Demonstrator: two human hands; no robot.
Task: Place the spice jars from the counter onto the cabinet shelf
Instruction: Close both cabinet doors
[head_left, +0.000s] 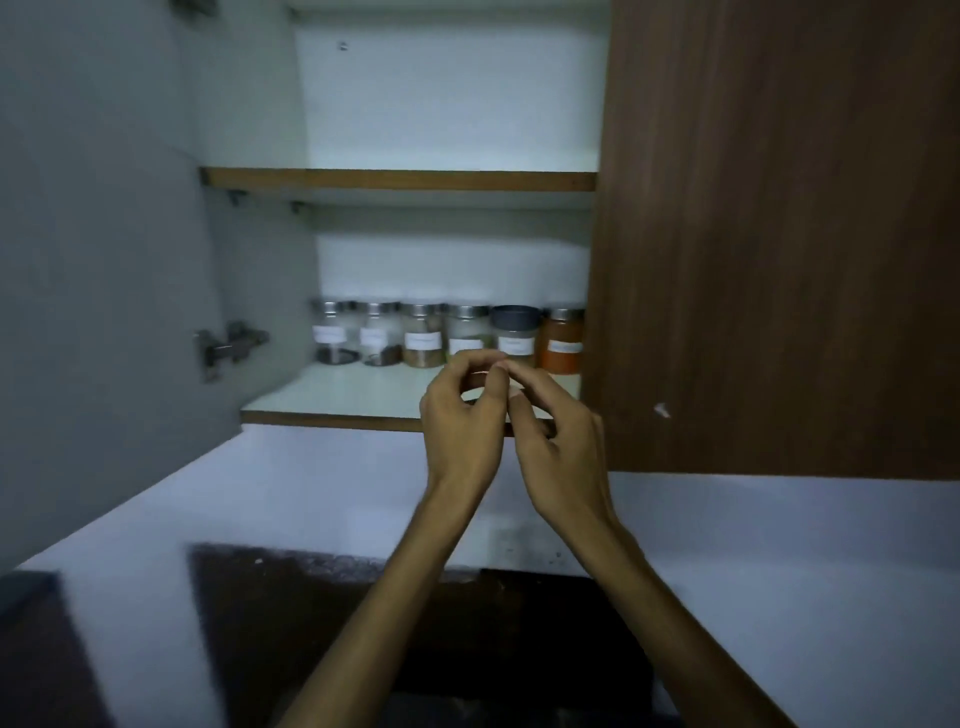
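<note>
- Counter (322, 613): dark slab at the bottom of my view, against a pale wall (270, 483); both forearms rise over it.
- Left hand (462, 415): raised in front of the lower shelf's edge; fingers curled, thumb and forefinger arched into a ring; I see nothing held in it.
- Right hand (556, 441): just beside the left, fingers loosely bent; its fingertips (506, 370) touch the left hand's fingertips; I cannot tell whether anything small is pinched between them.
- Lower shelf (332, 400): pale board with a wood edge; six jars stand in a row at its back.
- Jars, left to right: two clear ones (332, 332) with little dark content; a tan one (422, 338); a pale one (467, 327), partly behind my hands; a dark-lidded one (515, 332); an orange one (562, 340), next to the door; all upright, labelled, labels unreadable.
- Upper shelf (400, 180): wood-edged board above the jars.
- Doors: grey left door (104, 260) swung open, hinge (228, 345) showing; brown right door (779, 234) covers that side.
</note>
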